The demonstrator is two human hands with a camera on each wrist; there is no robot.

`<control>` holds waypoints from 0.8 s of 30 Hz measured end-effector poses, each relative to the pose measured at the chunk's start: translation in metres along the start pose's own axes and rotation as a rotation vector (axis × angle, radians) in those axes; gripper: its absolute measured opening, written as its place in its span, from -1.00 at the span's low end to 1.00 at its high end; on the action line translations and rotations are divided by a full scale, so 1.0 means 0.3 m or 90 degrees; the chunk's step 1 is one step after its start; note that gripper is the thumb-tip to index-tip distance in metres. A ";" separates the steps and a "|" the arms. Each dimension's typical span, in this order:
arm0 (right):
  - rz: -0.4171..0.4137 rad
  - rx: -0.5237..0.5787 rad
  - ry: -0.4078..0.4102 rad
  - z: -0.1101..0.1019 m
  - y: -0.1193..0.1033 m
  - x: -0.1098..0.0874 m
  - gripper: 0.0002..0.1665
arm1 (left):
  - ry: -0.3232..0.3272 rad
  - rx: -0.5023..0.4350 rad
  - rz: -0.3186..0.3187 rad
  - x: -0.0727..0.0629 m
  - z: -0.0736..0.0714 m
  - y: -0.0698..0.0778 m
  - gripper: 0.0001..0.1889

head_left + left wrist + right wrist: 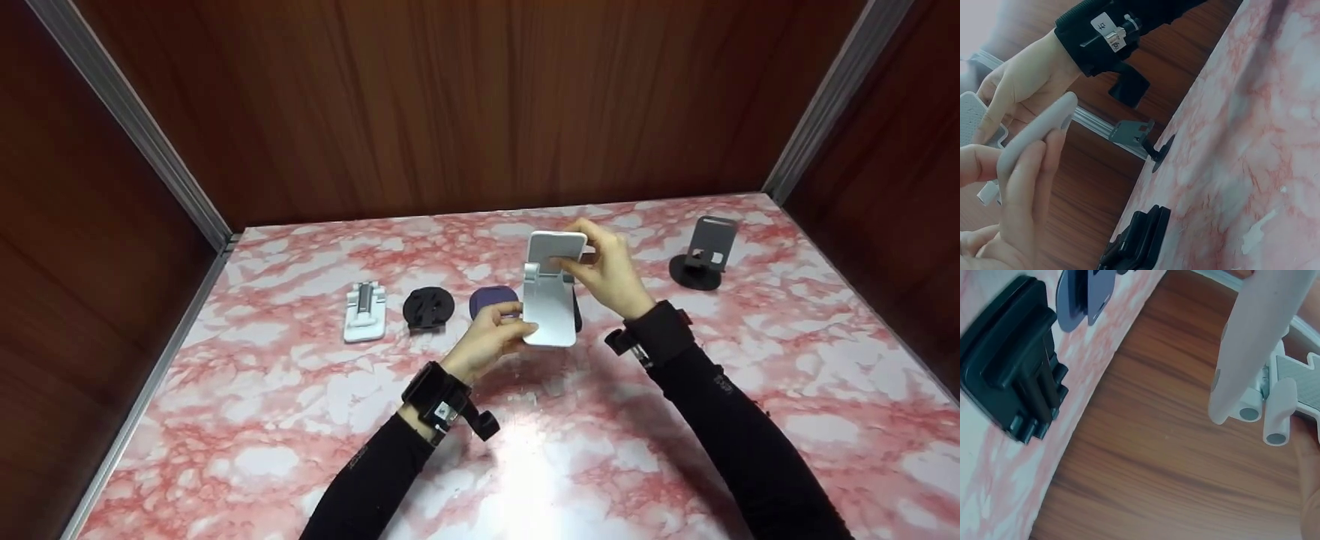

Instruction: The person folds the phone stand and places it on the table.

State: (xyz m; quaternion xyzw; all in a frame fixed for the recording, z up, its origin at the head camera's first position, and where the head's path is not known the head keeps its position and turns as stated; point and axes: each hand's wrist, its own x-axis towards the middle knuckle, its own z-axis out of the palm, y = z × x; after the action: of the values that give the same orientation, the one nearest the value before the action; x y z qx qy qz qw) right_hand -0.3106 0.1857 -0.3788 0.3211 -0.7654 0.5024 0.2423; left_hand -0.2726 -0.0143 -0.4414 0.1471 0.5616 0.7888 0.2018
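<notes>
A white folding phone stand (550,311) is held up over the marbled table, its upper plate unfolded from the base. My left hand (486,343) pinches the base near its lower left edge, thumb on the face turned towards me. On the other side, my right hand (616,276) grips the upper plate, with fingers at its top right and thumb across the front. Seen from the left wrist, the base (1033,135) appears edge-on between the left fingers. The right wrist view shows the hinge barrels (1278,419) between base and plate.
To the left lie a folded white phone stand (365,322) and a round black stand (428,306). A purple stand (491,298) and a black folded stand (1016,360) sit behind the hands. A grey stand (711,244) stands upright at right. Wooden panels (487,105) enclose the table.
</notes>
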 end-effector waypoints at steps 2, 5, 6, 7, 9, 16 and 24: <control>-0.028 -0.013 0.002 0.002 -0.007 -0.001 -0.73 | 0.007 -0.004 0.000 -0.001 -0.001 0.000 -0.57; -0.073 -0.031 0.003 0.007 -0.016 -0.001 -0.73 | 0.016 -0.006 0.009 -0.002 -0.004 0.001 -0.57; -0.087 -0.041 0.004 0.010 -0.018 -0.002 -0.74 | 0.019 -0.009 0.013 -0.003 -0.005 0.003 -0.58; -0.103 -0.050 0.004 0.013 -0.020 -0.002 -0.75 | 0.021 -0.013 0.019 -0.003 -0.006 0.005 -0.59; -0.133 -0.075 0.003 0.021 -0.019 -0.003 -0.77 | 0.023 -0.021 0.034 -0.002 -0.009 0.013 -0.61; -0.204 -0.121 -0.026 0.059 -0.002 -0.009 -0.71 | 0.036 -0.058 0.059 0.002 -0.024 0.036 -0.62; -0.239 -0.124 -0.064 0.079 0.007 -0.025 -0.59 | 0.071 -0.092 0.022 -0.008 -0.025 0.066 -0.63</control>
State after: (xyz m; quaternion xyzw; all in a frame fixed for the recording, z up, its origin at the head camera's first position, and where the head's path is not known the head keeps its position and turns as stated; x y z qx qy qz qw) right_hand -0.3082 0.1662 -0.3942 0.4578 -0.7482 0.3555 0.3229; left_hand -0.2770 -0.0274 -0.4253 0.0976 0.5110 0.8376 0.1668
